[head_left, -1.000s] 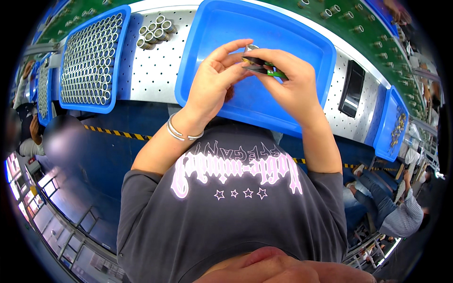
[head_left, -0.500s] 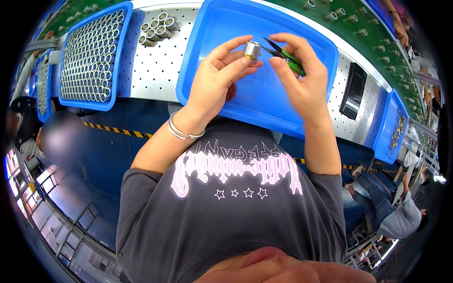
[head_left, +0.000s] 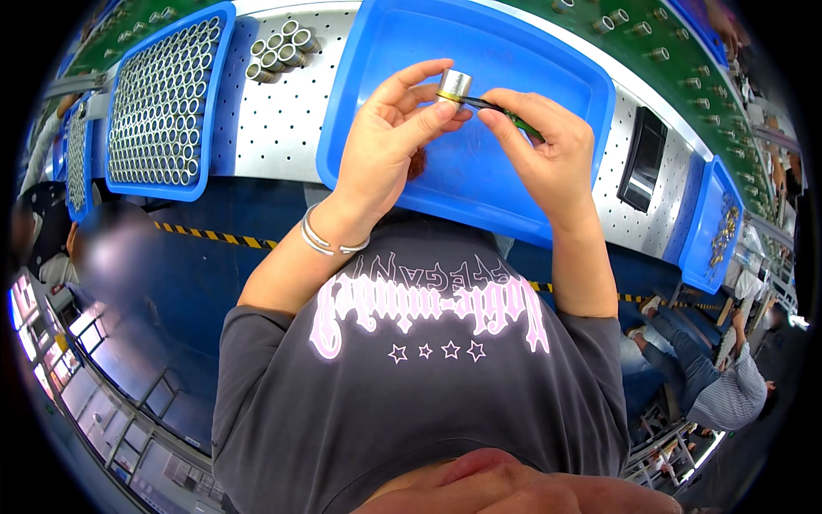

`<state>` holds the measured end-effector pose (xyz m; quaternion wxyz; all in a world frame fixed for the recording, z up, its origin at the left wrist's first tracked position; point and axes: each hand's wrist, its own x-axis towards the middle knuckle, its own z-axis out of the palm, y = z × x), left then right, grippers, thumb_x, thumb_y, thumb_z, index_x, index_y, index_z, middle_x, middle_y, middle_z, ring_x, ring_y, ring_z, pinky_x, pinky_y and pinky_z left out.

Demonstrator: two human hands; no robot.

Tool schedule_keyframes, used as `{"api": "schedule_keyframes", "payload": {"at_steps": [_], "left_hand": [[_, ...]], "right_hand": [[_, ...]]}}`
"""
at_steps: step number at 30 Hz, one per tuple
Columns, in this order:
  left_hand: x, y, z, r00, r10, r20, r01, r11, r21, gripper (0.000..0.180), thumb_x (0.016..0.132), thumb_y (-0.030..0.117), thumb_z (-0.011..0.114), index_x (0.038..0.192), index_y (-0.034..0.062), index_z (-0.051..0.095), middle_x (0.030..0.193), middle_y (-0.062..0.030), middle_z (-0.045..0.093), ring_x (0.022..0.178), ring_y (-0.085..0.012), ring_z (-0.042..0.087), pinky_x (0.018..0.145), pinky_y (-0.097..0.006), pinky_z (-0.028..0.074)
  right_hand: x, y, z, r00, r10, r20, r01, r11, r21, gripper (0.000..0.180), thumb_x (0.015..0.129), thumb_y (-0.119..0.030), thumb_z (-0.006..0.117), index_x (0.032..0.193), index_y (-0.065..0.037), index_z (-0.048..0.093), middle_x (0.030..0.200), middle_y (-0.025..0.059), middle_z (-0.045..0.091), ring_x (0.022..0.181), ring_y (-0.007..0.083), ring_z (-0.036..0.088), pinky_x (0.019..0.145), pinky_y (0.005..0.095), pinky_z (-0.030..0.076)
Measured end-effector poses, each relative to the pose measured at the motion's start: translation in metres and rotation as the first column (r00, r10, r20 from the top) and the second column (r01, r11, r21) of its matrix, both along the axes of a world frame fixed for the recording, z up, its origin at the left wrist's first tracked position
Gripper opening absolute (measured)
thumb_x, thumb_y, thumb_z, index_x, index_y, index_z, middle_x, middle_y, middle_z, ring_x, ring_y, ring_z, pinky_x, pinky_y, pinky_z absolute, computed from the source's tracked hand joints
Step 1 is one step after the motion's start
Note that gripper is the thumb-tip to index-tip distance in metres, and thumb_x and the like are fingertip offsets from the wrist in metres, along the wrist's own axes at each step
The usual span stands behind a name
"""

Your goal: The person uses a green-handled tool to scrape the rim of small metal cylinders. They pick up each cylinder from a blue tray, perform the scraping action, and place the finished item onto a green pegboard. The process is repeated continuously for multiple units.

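Note:
Above the large blue tray [head_left: 522, 193], my left hand [head_left: 390, 137] grips a short silver metal cylinder [head_left: 455, 83] between thumb and fingers. A yellowish band circles its lower part. My right hand [head_left: 548, 146] is closed around small green-handled thread snips [head_left: 525, 128]. Their dark blades [head_left: 478, 102] are close together and point left, with the tips at the cylinder's yellowish band. Whether the tips touch the band, I cannot tell. A small reddish-brown thing [head_left: 417, 163] shows partly from behind my left hand.
Left on the perforated metal table [head_left: 287, 116] stand several similar cylinders [head_left: 272, 60]. Beyond them a blue tray [head_left: 208, 154] holds rows of cylinders. A black device [head_left: 643, 161] lies right of the large tray, near another blue tray [head_left: 692, 248] of small brass-coloured parts. Behind runs a green surface [head_left: 591, 10] with cylinders.
The snips have moved left to the cylinder, and their spread blades have come together. My right hand has closed further around them. The cylinder has shifted slightly left.

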<state>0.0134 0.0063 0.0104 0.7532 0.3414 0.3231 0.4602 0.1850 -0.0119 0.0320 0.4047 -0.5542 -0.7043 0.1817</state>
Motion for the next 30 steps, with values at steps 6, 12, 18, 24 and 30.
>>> {"api": "schedule_keyframes", "payload": {"at_steps": [6, 12, 18, 24, 30], "left_hand": [[0.001, -0.0006, -0.0003, 1.0, 0.0, 0.003, 0.0, 1.0, 0.017, 0.046, 0.084, 0.011, 0.064, 0.125, 0.0003, 0.046, 0.105, -0.0142, 0.06, 0.093, -0.0179, 0.061, 0.081, -0.024, 0.048], [-0.0007, -0.0019, 0.001, 0.999, -0.03, -0.046, 0.031, 0.999, 0.021, 0.042, 0.086, 0.009, 0.06, 0.125, 0.0017, 0.046, 0.109, -0.0121, 0.059, 0.097, -0.0185, 0.06, 0.086, -0.029, 0.048], [-0.0014, -0.0003, 0.0039, 0.997, -0.055, 0.059, 0.057, 0.998, -0.036, 0.042, 0.088, 0.01, 0.057, 0.126, 0.0002, 0.044, 0.112, -0.0126, 0.058, 0.098, -0.0176, 0.059, 0.088, -0.029, 0.047], [0.0001, 0.0, -0.0019, 0.999, -0.052, 0.0, 0.052, 0.998, -0.032, 0.043, 0.087, 0.009, 0.058, 0.127, 0.0013, 0.044, 0.111, -0.012, 0.058, 0.098, -0.0163, 0.059, 0.089, -0.028, 0.046], [0.0011, 0.0013, -0.002, 0.996, -0.065, 0.054, 0.067, 0.997, -0.043, 0.04, 0.089, 0.01, 0.055, 0.126, 0.0016, 0.044, 0.11, -0.0115, 0.058, 0.098, -0.0179, 0.059, 0.09, -0.03, 0.046]], "right_hand": [[-0.0003, -0.0022, 0.0029, 0.999, -0.011, -0.035, 0.009, 0.998, -0.058, 0.012, 0.076, -0.018, 0.068, 0.082, -0.007, 0.068, 0.069, 0.0063, 0.064, 0.055, 0.0172, 0.058, 0.048, 0.0258, 0.042], [0.0, -0.0037, 0.0043, 0.997, -0.009, -0.082, 0.0, 0.993, -0.114, 0.012, 0.078, -0.017, 0.067, 0.084, -0.006, 0.068, 0.072, 0.0072, 0.065, 0.059, 0.017, 0.06, 0.052, 0.0247, 0.044], [-0.0023, -0.0037, 0.0044, 0.963, -0.041, -0.268, -0.028, 0.968, -0.249, 0.018, 0.076, -0.014, 0.069, 0.089, -0.003, 0.065, 0.081, 0.008, 0.066, 0.07, 0.0191, 0.063, 0.062, 0.0254, 0.048], [-0.0059, 0.0005, 0.0001, 0.986, 0.059, -0.157, -0.088, 0.979, -0.183, 0.014, 0.074, -0.007, 0.067, 0.087, -0.002, 0.062, 0.08, 0.0072, 0.062, 0.07, 0.0189, 0.06, 0.061, 0.0262, 0.046], [-0.0043, 0.0004, 0.0042, 0.978, 0.027, -0.206, -0.07, 0.975, -0.209, 0.013, 0.073, 0.0, 0.065, 0.086, -0.001, 0.061, 0.076, 0.0079, 0.059, 0.067, 0.0162, 0.057, 0.058, 0.0258, 0.044]]}}
